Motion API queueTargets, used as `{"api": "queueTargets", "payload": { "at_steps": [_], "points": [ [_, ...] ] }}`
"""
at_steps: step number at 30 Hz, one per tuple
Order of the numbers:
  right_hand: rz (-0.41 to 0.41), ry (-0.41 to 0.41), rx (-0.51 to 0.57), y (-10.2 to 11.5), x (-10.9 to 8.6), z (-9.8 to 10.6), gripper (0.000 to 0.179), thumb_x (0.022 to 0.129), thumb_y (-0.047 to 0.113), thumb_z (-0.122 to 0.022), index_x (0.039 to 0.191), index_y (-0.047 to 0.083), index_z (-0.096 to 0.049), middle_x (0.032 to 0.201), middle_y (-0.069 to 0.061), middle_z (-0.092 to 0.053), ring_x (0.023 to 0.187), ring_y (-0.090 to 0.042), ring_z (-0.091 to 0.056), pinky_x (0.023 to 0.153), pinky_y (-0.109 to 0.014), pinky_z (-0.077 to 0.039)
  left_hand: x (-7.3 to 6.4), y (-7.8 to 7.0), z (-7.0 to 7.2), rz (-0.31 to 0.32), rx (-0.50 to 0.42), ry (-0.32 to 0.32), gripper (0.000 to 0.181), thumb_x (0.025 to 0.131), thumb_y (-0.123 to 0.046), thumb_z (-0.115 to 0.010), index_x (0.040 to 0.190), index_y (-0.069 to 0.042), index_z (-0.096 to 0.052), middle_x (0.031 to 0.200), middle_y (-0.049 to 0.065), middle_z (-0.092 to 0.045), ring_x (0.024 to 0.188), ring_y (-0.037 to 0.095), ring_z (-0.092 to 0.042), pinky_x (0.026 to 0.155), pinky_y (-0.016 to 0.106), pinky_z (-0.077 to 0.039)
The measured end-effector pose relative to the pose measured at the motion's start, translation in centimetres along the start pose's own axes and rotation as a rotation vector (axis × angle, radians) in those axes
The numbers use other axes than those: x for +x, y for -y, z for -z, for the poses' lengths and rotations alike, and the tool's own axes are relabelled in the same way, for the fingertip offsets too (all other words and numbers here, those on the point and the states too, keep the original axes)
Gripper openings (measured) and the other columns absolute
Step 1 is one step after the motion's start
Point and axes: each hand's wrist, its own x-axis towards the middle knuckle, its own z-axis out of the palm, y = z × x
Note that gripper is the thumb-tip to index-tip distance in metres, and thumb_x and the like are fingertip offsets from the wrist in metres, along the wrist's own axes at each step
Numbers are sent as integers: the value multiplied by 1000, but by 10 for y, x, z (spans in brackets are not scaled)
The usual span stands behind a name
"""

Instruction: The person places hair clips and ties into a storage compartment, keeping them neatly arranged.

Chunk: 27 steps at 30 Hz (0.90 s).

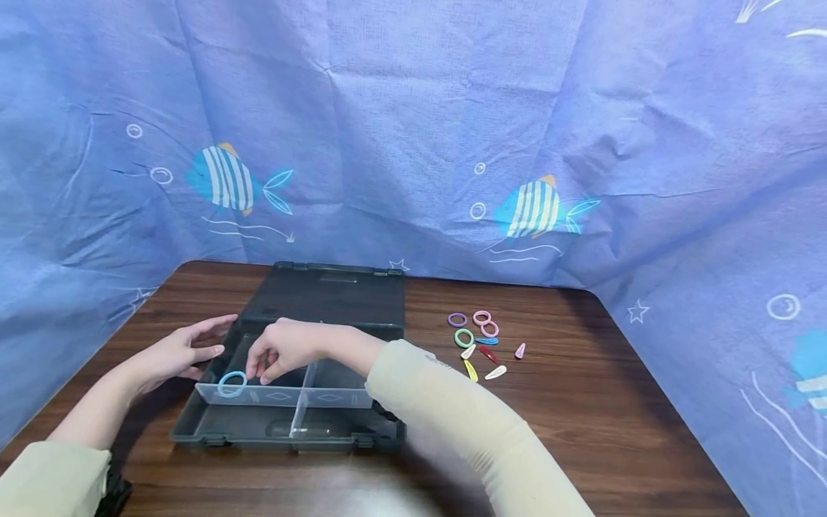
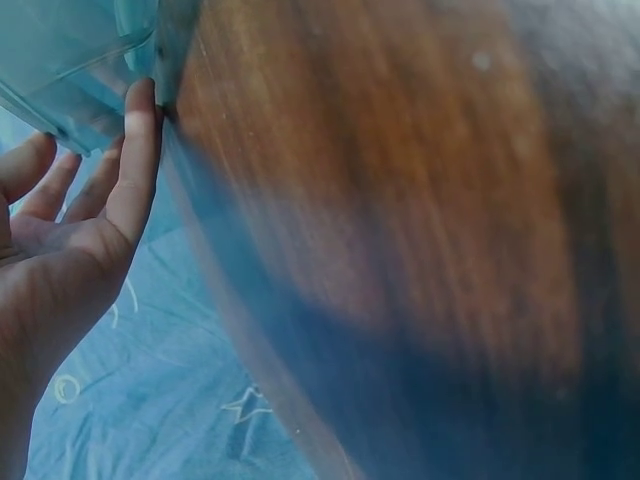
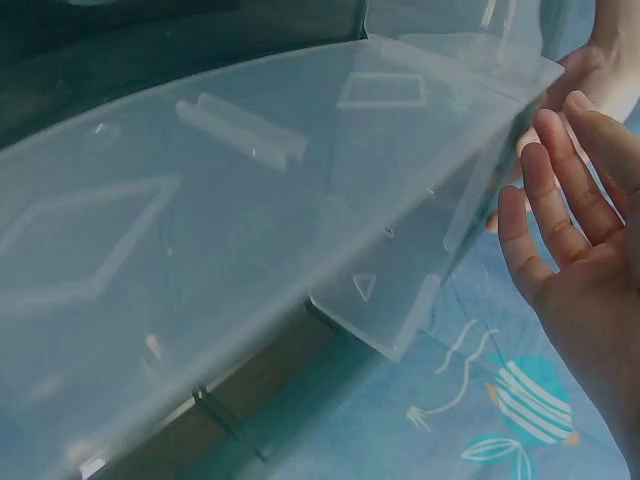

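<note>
A dark see-through organizer box [image 1: 187,429] lies with its lid folded back, split by clear dividers [image 1: 278,396]. One light blue hair tie [image 1: 232,395] is at the left end of the long divider; whether it hangs on it or stands behind it, I cannot tell. My right hand [image 1: 287,350] is over the box, fingertips down beside the hair tie. In the right wrist view its fingers [image 3: 545,200] are loosely bent around nothing visible. My left hand [image 1: 169,357] is at the box's left wall, fingers loosely extended; in the left wrist view a fingertip [image 2: 142,92] meets the box edge.
Right of the box on the wooden table [image 1: 581,402] are purple [image 1: 457,314], pink [image 1: 482,312] and green hair ties [image 1: 464,329], and several snap clips, among them a yellow clip [image 1: 471,370] and a blue clip [image 1: 487,341]. A fish-print cloth [image 1: 413,143] hangs behind.
</note>
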Motion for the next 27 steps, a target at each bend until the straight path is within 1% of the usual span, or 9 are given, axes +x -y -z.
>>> {"api": "queueTargets", "payload": {
  "at_steps": [2, 6, 13, 16, 22, 27],
  "points": [
    [3, 1, -9, 2, -5, 4, 21, 89, 18, -66, 109, 13, -69, 94, 12, -67, 83, 7, -58, 78, -5, -42, 0, 0, 0, -2, 3, 2, 71, 98, -21, -52, 150, -3, -9, 147, 36, -13, 124, 53, -36, 79, 50, -53],
    [3, -9, -28, 5, -18, 11, 21, 89, 19, -66, 110, 14, -69, 94, 12, -68, 83, 6, -58, 77, -6, -42, 1, 1, 0, -3, 12, -2, 70, 98, -21, -52, 150, -3, -9, 146, 36, -15, 124, 54, -35, 77, 50, -53],
    [12, -24, -30, 4, -46, 16, 19, 89, 19, -66, 108, 16, -69, 95, 11, -68, 80, 4, -57, 74, -8, -44, 2, 2, 0, -18, 24, 1, 69, 98, -19, -51, 150, -1, -9, 145, 37, -16, 125, 54, -34, 77, 50, -53],
    [18, -39, -32, 0, -60, 17, 19, 90, 20, -66, 107, 16, -69, 95, 11, -68, 78, 3, -56, 73, -9, -44, 1, 2, 0, -19, 35, -1, 69, 98, -20, -51, 150, -1, -9, 145, 36, -16, 126, 54, -33, 77, 50, -53],
    [45, -87, -46, -7, -90, 21, 19, 89, 20, -67, 106, 13, -70, 91, 11, -67, 73, 2, -55, 70, -10, -44, 1, 1, 1, -31, 51, 0, 69, 98, -20, -51, 150, -1, -10, 145, 36, -17, 125, 55, -33, 76, 50, -53],
    [56, -128, -72, -12, -114, 25, 17, 88, 20, -68, 104, 14, -70, 89, 9, -68, 73, 3, -55, 72, -18, -48, 1, 1, -1, -29, 37, 1, 68, 98, -19, -50, 149, 0, -9, 145, 36, -17, 125, 53, -34, 77, 50, -53]
  ]
}}
